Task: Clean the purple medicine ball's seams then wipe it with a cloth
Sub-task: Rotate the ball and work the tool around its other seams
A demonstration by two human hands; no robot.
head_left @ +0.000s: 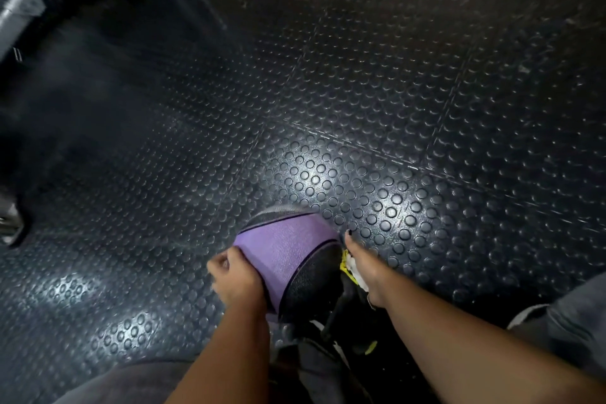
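The purple and black medicine ball (pixel 288 256) rests on the studded floor, low in the middle of the head view. My left hand (pixel 234 275) grips its left side with curled fingers. My right hand (pixel 364 269) lies along the ball's right side, fingers stretched toward the floor. A white and yellow cloth (pixel 350 267) is tucked under its palm against the ball. Most of the cloth is hidden by the hand and the ball.
Black rubber floor (pixel 360 108) with round studs spreads all around. A black shoe (pixel 357 321) with yellow trim sits just below the ball. Grey metal frame parts (pixel 19 0) stand at the top left. My grey-clad knees (pixel 564 331) fill the bottom corners.
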